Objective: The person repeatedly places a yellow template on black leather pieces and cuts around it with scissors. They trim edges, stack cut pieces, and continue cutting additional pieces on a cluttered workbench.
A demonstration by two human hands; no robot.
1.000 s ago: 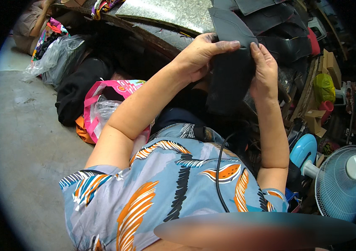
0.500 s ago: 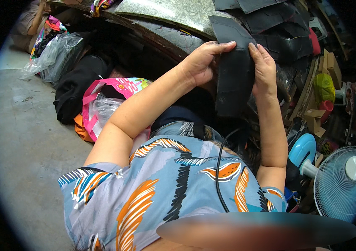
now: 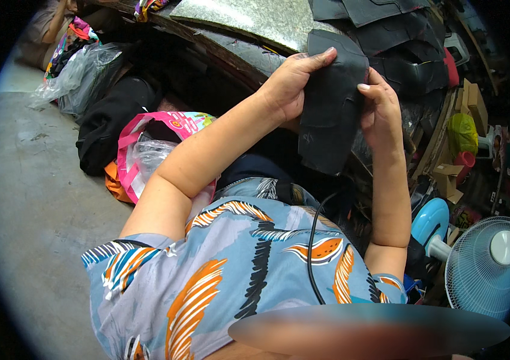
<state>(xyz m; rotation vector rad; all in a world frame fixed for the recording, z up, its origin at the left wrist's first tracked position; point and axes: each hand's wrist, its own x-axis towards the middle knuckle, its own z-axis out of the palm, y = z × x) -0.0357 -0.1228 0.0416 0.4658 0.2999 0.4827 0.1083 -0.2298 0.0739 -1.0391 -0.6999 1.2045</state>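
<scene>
Between my hands hangs a black cut panel (image 3: 332, 111), flat and flexible, perhaps leather or a similar sheet. My left hand (image 3: 296, 81) grips its left edge, the thumb lying across the upper face. At the right edge my right hand (image 3: 381, 105) pinches it between thumb and fingers. Faint seam or crease lines and a small pale mark show on the panel. More black panels (image 3: 390, 36) lie in overlapping layers just beyond my right hand. A grey speckled slab (image 3: 243, 21) rests on the bench past my left hand.
Bags stand to my left: a pink printed bag (image 3: 126, 141), a black one (image 3: 114, 117) and a clear plastic one (image 3: 81, 78). A blue-and-white fan (image 3: 483, 270) stands at the right, near cardboard boxes (image 3: 477, 105). A dark cable (image 3: 313, 240) runs down my shirt. Another person (image 3: 42, 39) is at the far left.
The black panel has turned in my hands, showing more of its face, and its lower end has shifted left. My right hand has moved slightly lower along its edge.
</scene>
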